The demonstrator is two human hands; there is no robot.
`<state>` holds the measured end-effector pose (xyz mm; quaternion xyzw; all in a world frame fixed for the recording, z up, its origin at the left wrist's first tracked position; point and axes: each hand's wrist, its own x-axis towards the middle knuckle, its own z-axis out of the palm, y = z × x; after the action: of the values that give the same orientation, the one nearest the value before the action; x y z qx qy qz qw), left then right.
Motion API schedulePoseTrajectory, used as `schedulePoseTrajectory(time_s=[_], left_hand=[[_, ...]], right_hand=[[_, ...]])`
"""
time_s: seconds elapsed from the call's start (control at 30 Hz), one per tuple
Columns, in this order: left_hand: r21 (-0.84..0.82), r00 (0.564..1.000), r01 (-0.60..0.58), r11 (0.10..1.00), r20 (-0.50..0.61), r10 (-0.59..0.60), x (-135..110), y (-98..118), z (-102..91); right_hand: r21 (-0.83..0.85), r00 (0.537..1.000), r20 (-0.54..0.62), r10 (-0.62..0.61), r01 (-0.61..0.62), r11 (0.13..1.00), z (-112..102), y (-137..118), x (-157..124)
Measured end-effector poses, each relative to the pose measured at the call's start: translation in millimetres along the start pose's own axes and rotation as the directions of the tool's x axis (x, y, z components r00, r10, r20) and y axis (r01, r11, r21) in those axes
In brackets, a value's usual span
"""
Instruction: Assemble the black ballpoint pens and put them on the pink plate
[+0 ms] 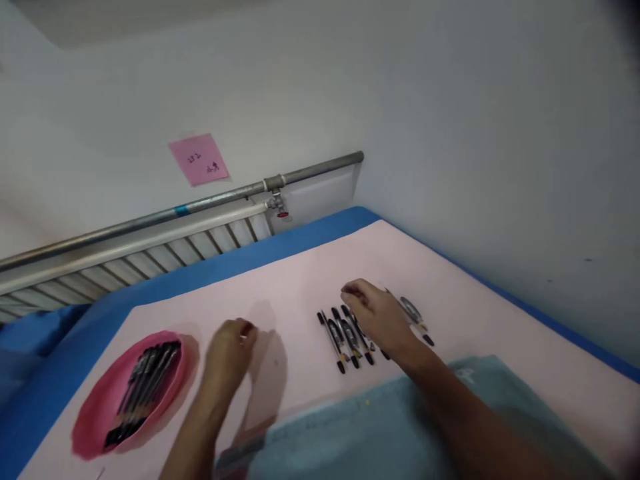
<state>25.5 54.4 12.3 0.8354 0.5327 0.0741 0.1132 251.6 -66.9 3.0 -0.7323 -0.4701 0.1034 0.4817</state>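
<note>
My left hand [229,355] hovers over the pale pink table cover, between the pink basket and the rows of pen parts. Its fingers curl in towards the thumb; whatever they may hold is hidden. Above the right end of the laid-out black pen parts [345,337] is my right hand [379,319], fingers bent and closed towards the thumb, with no object clearly visible in them. Several dark barrels with black ends lie side by side under it. More pen parts [411,310] lie to the right, partly hidden by that hand. Several black pens [145,383] rest in the pink basket [93,417].
A blue-green cloth or bag [350,433] lies along the near edge, under my right forearm. Behind the table run a white radiator [150,260] and a metal pipe [220,200] with a valve. A pink note [200,160] is on the wall. Another wall borders the right side.
</note>
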Motion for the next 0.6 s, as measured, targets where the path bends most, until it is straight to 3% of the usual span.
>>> schedulePoseTrajectory(time_s=[0.13,0.23,0.33,0.5,0.6], left_hand=[[-0.06,0.963,-0.161,0.985,0.211,0.17,-7.2,83.8,42.9],[-0.069,0.952,-0.192,0.979,0.231,0.203,-12.2,109.0,60.6],[-0.047,0.946,-0.151,0.987,0.282,0.158,-11.7,106.3,63.7],[-0.004,0.94,-0.085,0.996,0.332,0.081,-4.6,78.8,60.9],[-0.123,0.952,-0.004,0.992,0.302,0.041,-3.4,67.8,57.7]], right_hand=[[-0.001,1.0,-0.013,-0.023,0.023,1.0,-4.6,2.2,0.8],[0.007,0.999,0.002,-0.038,0.038,0.999,-7.4,2.0,0.2],[0.016,0.999,0.016,-0.037,0.037,0.999,-9.6,2.0,0.0],[-0.03,0.999,0.027,-0.045,0.045,0.999,-8.3,5.0,0.4],[-0.06,0.996,0.088,-0.026,0.032,0.998,-2.2,4.1,-2.4]])
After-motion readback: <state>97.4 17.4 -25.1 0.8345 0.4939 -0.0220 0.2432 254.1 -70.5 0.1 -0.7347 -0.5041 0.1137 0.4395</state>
